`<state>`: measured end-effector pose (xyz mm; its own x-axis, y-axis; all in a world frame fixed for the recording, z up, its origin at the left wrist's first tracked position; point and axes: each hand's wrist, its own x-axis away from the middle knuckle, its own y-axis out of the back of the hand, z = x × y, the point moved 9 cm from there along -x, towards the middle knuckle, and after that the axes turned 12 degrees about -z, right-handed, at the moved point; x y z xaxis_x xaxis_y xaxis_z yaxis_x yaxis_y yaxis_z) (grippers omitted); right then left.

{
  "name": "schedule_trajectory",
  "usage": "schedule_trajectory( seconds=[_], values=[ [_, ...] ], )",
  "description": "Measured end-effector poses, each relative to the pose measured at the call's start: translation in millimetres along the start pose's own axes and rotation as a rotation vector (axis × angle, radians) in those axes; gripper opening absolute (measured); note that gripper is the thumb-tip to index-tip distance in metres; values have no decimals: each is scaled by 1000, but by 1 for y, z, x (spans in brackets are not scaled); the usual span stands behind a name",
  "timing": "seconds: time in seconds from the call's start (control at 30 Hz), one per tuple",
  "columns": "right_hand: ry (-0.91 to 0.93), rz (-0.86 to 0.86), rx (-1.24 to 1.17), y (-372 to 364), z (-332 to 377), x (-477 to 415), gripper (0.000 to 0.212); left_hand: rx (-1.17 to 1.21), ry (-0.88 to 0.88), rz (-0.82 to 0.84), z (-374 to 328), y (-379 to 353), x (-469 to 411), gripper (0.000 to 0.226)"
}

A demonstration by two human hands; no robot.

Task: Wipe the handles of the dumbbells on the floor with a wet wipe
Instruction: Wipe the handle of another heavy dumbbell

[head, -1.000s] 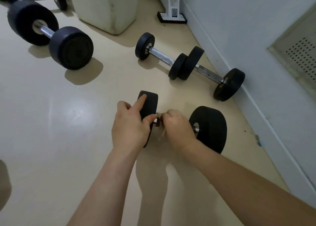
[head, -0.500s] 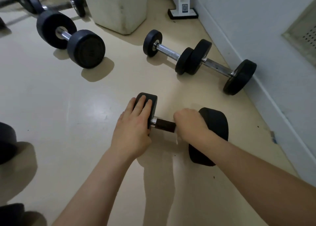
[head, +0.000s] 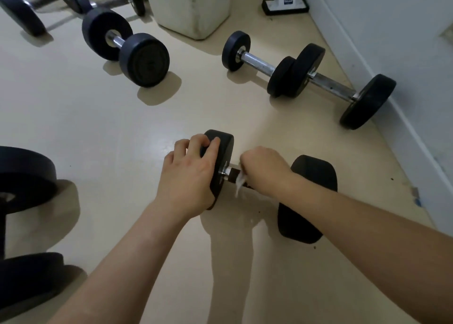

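On the cream floor (head: 110,132) the nearest dumbbell (head: 308,196) lies crosswise in front of the person, its two black heads standing on edge. The left hand (head: 193,174) is draped over its left-side head, fingers curled over the top rim and gripping it; the palm hides much of that head's outer face. The right hand (head: 264,169) is closed down over the handle (head: 231,172), of which only a short dark stretch and a bright collar show between the two hands; the rest lies under the fist and wrist. A crumpled white wet wipe (head: 240,183) pokes out from under the right hand against the handle, so this hand is clenched round wipe and bar together, though its fingertips are out of sight beneath. Farther off, a chrome-handled dumbbell (head: 144,58) rests to the left. A slim dumbbell (head: 257,62) and a second slim dumbbell (head: 335,85) lie end to end beside the white wall (head: 392,29), inner heads touching. Large black weights (head: 24,179) at the left edge are cut off by the frame, as are blurred bars at the top left. A scuffed white block (head: 191,7) and the foot of a white stand (head: 285,4), its square label too small to read, run off the top.
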<state>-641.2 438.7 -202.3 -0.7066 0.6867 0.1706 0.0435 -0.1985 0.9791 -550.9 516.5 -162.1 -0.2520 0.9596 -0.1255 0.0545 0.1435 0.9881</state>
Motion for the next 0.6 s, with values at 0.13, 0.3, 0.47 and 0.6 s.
schedule_trajectory(
  seconds=[0.13,0.3,0.47,0.6],
  values=[
    [-36,67,52,-6,-19,17,17,-57,16,0,-1,-3,19,107],
    [-100,36,-430,-7,-20,1,20,-119,-92,-82,-24,15,25,81],
    [26,146,-330,-3,-23,26,36,133,-306,9,-102,-21,24,50],
    [47,-212,-50,37,-49,38,44,142,-213,83,-90,-51,27,51]
  ],
)
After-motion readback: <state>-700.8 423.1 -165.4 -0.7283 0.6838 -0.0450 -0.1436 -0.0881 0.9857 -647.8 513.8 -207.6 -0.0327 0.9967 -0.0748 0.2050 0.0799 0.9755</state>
